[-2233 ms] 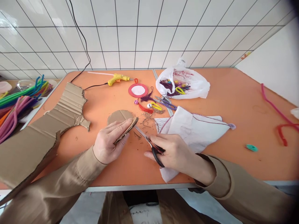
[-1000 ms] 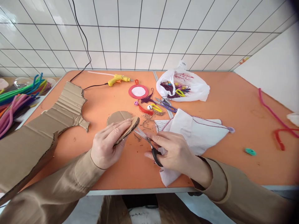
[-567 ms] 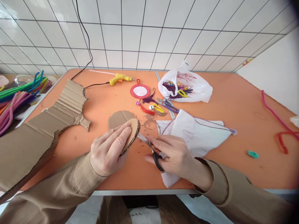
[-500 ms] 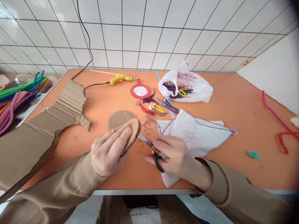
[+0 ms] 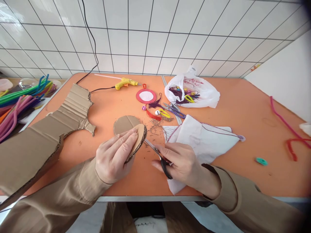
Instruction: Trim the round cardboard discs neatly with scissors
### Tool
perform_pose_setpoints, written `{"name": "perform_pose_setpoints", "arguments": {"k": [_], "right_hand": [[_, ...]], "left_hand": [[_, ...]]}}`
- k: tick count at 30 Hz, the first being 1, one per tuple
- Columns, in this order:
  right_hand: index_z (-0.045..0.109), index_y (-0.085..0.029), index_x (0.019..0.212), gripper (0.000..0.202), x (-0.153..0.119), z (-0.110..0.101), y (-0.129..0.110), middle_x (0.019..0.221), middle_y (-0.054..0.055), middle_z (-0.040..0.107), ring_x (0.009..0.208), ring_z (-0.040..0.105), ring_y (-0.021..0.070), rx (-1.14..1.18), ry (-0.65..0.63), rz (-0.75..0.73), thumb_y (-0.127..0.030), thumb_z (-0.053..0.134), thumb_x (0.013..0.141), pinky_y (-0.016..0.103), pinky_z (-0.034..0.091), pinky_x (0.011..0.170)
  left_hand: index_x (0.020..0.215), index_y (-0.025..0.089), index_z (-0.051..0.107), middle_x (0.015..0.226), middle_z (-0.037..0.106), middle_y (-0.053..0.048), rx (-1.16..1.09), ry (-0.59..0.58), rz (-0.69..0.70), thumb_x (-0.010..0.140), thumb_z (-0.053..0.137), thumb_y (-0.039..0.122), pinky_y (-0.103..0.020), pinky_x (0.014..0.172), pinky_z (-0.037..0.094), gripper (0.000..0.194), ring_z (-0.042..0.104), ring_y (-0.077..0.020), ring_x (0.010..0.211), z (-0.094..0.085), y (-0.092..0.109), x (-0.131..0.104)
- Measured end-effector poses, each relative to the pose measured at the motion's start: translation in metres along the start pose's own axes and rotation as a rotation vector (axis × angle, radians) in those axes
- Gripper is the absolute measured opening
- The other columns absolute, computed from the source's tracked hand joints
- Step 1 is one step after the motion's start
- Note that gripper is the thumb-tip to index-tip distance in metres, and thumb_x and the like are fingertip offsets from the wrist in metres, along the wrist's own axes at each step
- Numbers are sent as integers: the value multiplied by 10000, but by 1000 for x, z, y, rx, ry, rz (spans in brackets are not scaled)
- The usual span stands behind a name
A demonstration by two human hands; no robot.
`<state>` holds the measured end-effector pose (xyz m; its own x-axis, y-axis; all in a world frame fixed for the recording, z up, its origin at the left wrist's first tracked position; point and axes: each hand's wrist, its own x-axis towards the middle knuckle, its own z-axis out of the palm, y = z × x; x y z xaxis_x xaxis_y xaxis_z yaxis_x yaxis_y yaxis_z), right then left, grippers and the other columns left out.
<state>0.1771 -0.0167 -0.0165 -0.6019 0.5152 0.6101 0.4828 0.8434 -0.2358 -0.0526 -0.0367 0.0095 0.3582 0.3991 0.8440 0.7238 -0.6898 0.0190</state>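
My left hand [image 5: 118, 153] grips a round cardboard disc [image 5: 139, 137], tilted with its rough cut edge facing right. In my right hand [image 5: 182, 161] is a pair of black-handled scissors [image 5: 162, 161], fingers closed about the handles. The blades point up and left, with their tips close to the disc's edge; whether they touch it I cannot tell. Behind my left hand a second cardboard disc [image 5: 125, 124] lies flat on the orange table [image 5: 102, 106]. Small brown scraps [image 5: 157, 130] are scattered near the blades. Partly under my right hand lies a white cloth piece [image 5: 201, 139] with dark red stitching.
A torn cardboard sheet [image 5: 48, 136] covers the table's left side. Toward the back are a yellow glue gun [image 5: 126, 83], a pink-rimmed round piece [image 5: 141, 98], purple scissors [image 5: 178, 112] and a white plastic bag [image 5: 206, 94]. Pipe cleaners [image 5: 19, 106] stand at far left.
The view has shifted very slightly. Both hands, the disc and the scissors keep nearly the same positions, with the right hand a touch further right.
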Motion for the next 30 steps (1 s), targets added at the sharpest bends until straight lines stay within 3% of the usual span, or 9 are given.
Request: {"name": "perform_pose_setpoints", "arguments": {"k": [4, 9, 16, 23, 30], "right_hand": [[659, -131, 1076, 266, 3, -1, 2, 594, -18, 536, 494, 464, 131, 7, -9, 20, -356, 597, 949, 273, 374, 481], [659, -137, 1101, 309, 3, 0, 6, 596, -23, 535, 489, 462, 126, 25, -24, 37, -391, 626, 928, 263, 370, 477], [648, -140, 1111, 304, -1, 0, 6, 602, -22, 522, 493, 470, 137, 20, -55, 22, -382, 616, 931, 282, 367, 481], [650, -120, 1071, 284, 0, -3, 3, 589, -20, 525, 487, 459, 136, -15, -27, -10, -372, 580, 960, 286, 365, 477], [659, -115, 1072, 237, 5, -2, 5, 598, -14, 554, 488, 476, 127, 13, 1, -3, -313, 602, 954, 269, 377, 470]], "left_hand": [[1114, 117, 655, 964, 806, -142, -70, -6, -89, 801, 624, -8, -269, 809, 630, 339, 778, -225, 875, 3, -1, 4], [1139, 162, 675, 920, 809, -93, -177, -44, -189, 849, 617, 42, -220, 704, 620, 319, 772, -176, 758, 3, -3, 7], [1190, 152, 648, 965, 808, -121, -102, -45, -110, 817, 620, 9, -278, 779, 633, 400, 779, -221, 850, 3, -2, 0], [1070, 84, 661, 915, 803, -172, -95, -10, -72, 798, 615, -25, -255, 802, 627, 296, 779, -219, 857, 2, 0, 4], [1135, 112, 635, 989, 801, -162, -3, 11, 15, 834, 610, 23, -300, 796, 643, 315, 775, -239, 910, 2, -5, 4]]}}
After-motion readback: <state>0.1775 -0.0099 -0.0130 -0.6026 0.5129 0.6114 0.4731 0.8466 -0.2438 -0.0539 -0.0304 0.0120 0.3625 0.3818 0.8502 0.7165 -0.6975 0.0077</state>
